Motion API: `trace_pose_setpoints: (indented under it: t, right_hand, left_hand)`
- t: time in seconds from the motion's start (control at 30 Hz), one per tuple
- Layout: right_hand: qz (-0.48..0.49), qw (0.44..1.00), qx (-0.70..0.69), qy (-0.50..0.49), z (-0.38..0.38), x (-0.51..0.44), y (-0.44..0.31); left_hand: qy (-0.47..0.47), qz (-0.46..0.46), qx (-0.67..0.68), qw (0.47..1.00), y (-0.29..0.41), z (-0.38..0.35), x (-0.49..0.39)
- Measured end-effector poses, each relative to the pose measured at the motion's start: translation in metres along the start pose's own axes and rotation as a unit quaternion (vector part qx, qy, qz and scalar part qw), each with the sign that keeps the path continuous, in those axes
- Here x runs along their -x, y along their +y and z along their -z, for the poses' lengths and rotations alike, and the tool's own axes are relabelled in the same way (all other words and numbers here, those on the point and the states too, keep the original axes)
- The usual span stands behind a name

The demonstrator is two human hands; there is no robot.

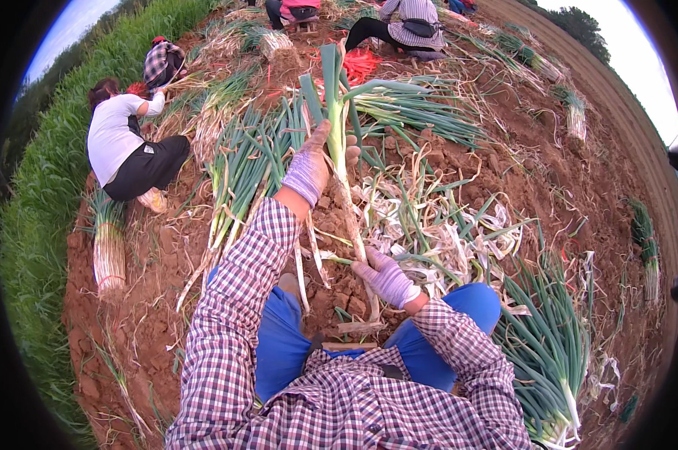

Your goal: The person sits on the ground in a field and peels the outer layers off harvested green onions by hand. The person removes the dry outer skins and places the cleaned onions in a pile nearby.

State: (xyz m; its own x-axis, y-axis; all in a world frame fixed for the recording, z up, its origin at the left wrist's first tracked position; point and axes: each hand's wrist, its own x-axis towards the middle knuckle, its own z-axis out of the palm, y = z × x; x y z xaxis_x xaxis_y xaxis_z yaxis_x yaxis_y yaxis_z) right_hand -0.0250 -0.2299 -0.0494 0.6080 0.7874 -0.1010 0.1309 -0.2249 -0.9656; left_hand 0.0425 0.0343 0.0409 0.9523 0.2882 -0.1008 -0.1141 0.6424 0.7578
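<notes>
A long green onion (347, 214) slants across the middle of the view, its green leaves away from me and its pale stalk towards my knees. My left hand (310, 160), in a lilac-and-tan work glove, grips it where the leaves begin to fan out. Lower down, my right hand (386, 275), gloved alike, pinches the stalk between thumb and fingers. Dry brownish skin still covers part of the stalk. To the left of it lies a loose pile of green onions (254, 163). Peeled skins and leaf scraps (429, 225) are heaped at the right.
Green onions (547, 343) with bright white stalks lie by my right knee. A tied bundle (109, 253) stands at the left, near a seated person (125, 135). Other people sit farther up the row, with red ties (361, 64) on the soil. Tall grass (46, 270) borders the left.
</notes>
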Motion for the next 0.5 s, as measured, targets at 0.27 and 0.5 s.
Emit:
trace_pose_setpoints:
  t: [0.27, 0.5]
  right_hand:
    - [0.055, 0.985, 0.110, 0.122, -0.002, -0.023, 0.013]
    - [0.068, 0.975, 0.149, 0.151, 0.031, -0.064, -0.009]
  left_hand:
    - [0.113, -0.028, 0.054, 0.992, 0.002, 0.066, -0.011]
    - [0.104, 0.141, -0.183, 0.967, -0.028, 0.066, -0.008]
